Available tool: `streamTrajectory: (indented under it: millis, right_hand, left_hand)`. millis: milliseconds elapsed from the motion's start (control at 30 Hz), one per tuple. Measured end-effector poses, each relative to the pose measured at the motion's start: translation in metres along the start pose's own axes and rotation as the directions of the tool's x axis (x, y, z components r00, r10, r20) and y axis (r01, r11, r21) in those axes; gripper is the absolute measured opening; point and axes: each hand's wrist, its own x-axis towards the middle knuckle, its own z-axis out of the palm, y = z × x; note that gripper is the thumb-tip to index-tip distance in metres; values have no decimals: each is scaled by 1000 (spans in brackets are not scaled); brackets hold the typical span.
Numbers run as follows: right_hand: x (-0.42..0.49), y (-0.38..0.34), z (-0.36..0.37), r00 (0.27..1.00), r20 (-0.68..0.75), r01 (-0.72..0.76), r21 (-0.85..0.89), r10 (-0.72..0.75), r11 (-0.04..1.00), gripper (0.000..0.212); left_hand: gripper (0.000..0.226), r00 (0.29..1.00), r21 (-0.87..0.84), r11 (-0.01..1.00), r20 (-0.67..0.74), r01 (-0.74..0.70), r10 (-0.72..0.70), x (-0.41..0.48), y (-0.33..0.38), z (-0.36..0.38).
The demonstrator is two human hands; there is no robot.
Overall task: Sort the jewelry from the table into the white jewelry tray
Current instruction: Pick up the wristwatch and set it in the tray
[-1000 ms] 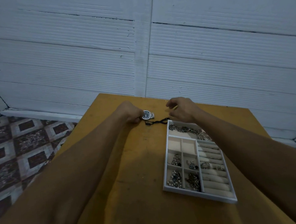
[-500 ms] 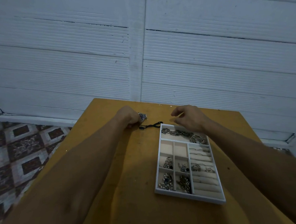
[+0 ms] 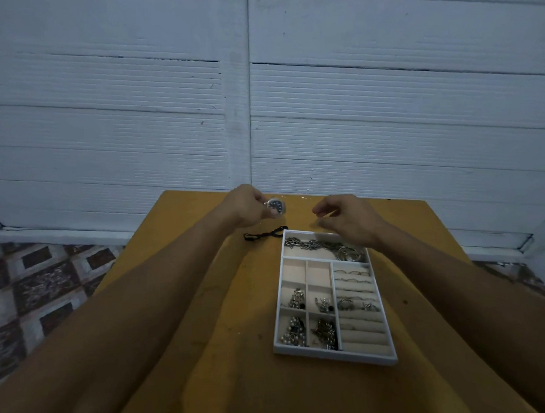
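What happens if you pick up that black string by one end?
The string would probably droop and dangle: it lies in loose, wavy loops on the table, so it looks floppy. It looks thin, so likely very light. Pushed, it would probably bunch up rather than slide whole.

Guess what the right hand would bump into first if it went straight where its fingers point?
Probably the watch held in the left hand; the right hand points left toward it, though depth is unclear.
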Motion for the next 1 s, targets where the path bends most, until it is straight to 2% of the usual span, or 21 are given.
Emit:
streamTrajectory:
  millis: [100,200,300,367,500,667,767,867,1000]
  right_hand:
    - [-7,-4,-2,993,95,-85,228,65,970,41]
    - [-18,-3,-8,981,181,-131,350,70,928,49]
    - [-29,1,-12,974,223,-141,428,47,893,31]
    - [-32,7,-12,980,190,-140,441,60,886,18]
    - [-33,11,-8,982,144,-172,400,123,900,9]
    - [-31,10,3,981,106,-180,233,159,956,5]
    - [-29,13,9,984,80,-170,117,161,978,5]
    - [-27,16,14,986,62,-159,13,158,987,5]
    - [-28,13,16,986,68,-146,-61,150,987,8]
  left_hand:
    - [20,984,19,994,144,-111,107,-12,17,4]
    - [9,971,-2,987,182,-159,157,-19,25,11]
    - [10,966,-19,984,190,-175,176,-23,27,17]
    - [10,967,-44,985,190,-165,170,-23,27,20]
    - [18,976,-74,990,172,-120,131,-21,26,30]
    - [21,978,-62,998,205,-20,32,-15,13,47]
    - [19,977,43,997,203,-70,60,-13,13,53]
    - [22,979,276,945,154,-174,135,-15,17,54]
    - [23,976,366,907,138,-210,170,-17,15,58]
